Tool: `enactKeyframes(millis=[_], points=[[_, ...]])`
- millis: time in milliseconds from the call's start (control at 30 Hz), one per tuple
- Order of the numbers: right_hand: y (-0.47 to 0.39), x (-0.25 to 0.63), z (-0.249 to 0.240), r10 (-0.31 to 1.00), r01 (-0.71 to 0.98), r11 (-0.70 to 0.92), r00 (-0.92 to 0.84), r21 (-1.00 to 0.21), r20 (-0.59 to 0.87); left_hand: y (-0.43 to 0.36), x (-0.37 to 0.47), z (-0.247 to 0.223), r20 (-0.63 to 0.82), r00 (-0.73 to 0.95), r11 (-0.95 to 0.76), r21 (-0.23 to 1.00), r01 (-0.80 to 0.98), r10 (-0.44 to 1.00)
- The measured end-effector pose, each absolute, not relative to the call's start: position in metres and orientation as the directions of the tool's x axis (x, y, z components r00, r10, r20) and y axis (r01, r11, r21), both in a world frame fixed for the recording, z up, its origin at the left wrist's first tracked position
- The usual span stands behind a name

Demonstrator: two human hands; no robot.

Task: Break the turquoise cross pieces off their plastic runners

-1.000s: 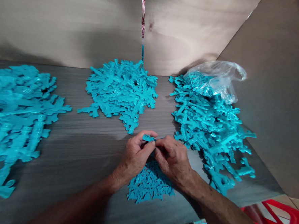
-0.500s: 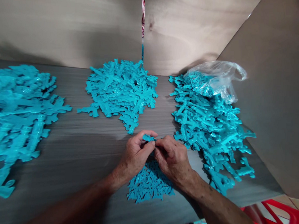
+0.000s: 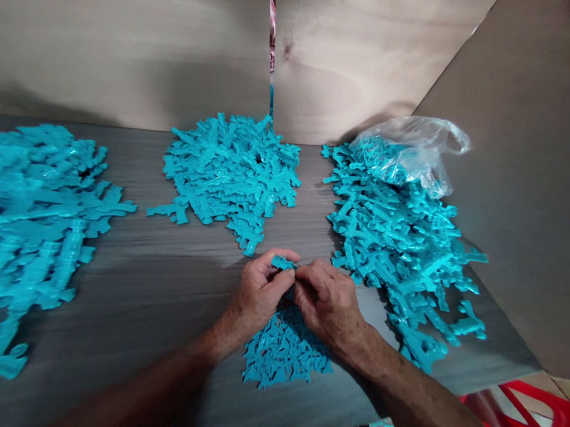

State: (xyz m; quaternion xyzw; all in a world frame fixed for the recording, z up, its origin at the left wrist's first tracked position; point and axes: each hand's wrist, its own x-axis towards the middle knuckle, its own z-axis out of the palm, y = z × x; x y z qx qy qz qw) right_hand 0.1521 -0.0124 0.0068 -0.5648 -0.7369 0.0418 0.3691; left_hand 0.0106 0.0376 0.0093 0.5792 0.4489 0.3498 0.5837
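Observation:
A small turquoise plastic piece (image 3: 283, 263) with a jagged outline is pinched between the thumb and fingers of my left hand (image 3: 264, 283). My right hand (image 3: 330, 300) is closed against its right end, thumb and forefinger pressed together; the fingers hide that end. Both hands meet just above a heap of tiny turquoise scraps (image 3: 286, 352). Beyond my fingers lies a middle pile of larger flat turquoise pieces (image 3: 230, 168), shaped somewhat like toy guns. A similar right pile (image 3: 394, 233) reaches close to my right hand.
On the left is another big turquoise pile (image 3: 28, 217). A clear plastic bag (image 3: 414, 150) with turquoise pieces lies on the right pile. Wooden panels (image 3: 202, 54) close off the grey table (image 3: 163, 309) behind and at right. Something red (image 3: 533, 415) stands beyond the table's lower right edge.

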Motion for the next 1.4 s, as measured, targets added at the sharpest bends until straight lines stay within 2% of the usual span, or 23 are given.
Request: enactKeyframes(millis=[833, 1400], points=[[-0.013, 0.153, 0.008, 0.873, 0.820, 0.356, -0.121, -0.449, 0.472, 0.039, 0.010, 0.007, -0.147, 0.368, 0.123, 0.988, 0.089, 0.918], [-0.017, 0.157, 0.004, 0.904, 0.899, 0.329, -0.212, -0.288, 0.370, 0.037, 0.012, -0.004, -0.193, 0.364, 0.169, 0.981, 0.096, 0.911]])
